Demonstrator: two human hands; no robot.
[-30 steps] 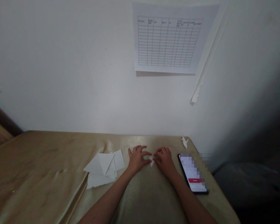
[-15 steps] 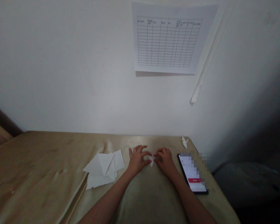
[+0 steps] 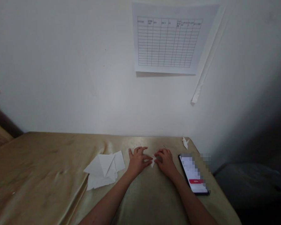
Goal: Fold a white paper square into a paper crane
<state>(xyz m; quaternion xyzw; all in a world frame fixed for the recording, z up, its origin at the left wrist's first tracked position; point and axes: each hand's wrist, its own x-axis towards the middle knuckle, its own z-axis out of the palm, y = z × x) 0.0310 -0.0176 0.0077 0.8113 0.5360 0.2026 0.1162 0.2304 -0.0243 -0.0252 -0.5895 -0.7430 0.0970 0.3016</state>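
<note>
A small folded piece of white paper (image 3: 153, 162) lies between my two hands near the back of the table, one point of it facing me. My left hand (image 3: 138, 161) pinches its left side with thumb and index finger, the other fingers raised and spread. On the opposite side my right hand (image 3: 164, 159) grips the paper with thumb and fingertips, fingers curled. The fingers cover much of the paper, so its exact fold is hard to make out.
Loose white paper sheets (image 3: 103, 170) lie left of my hands. A phone (image 3: 194, 175) with a lit screen rests on the right, and a folded paper crane (image 3: 185, 143) sits at the back right corner. A printed table sheet (image 3: 166, 40) hangs on the wall.
My left thumb and index finger have drawn closer together at the folded paper. My right hand keeps nearly the same place.
</note>
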